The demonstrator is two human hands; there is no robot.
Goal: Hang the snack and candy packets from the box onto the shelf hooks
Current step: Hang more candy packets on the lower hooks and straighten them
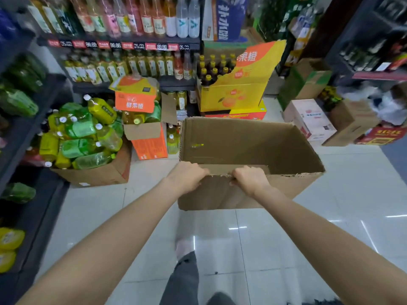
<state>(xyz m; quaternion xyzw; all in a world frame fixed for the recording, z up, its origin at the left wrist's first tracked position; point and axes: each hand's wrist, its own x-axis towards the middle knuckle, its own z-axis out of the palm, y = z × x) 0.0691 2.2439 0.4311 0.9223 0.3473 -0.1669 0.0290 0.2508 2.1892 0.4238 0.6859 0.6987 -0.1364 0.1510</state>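
Both hands (187, 176) (248, 179) grip the unprinted cardboard box (242, 139) by its near rim.

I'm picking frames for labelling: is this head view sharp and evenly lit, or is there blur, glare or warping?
Head view: both hands, left and right, and the cardboard box are fairly sharp; the foot is motion-blurred; ceiling lights glare off the floor tiles; wide-angle distortion bends the shelves and smears the right edge.

Pale tiled floor (286, 227) — bearing an open carton of green-tea bottles (88, 170), orange cartons (149, 144) and stacked boxes (310, 122).
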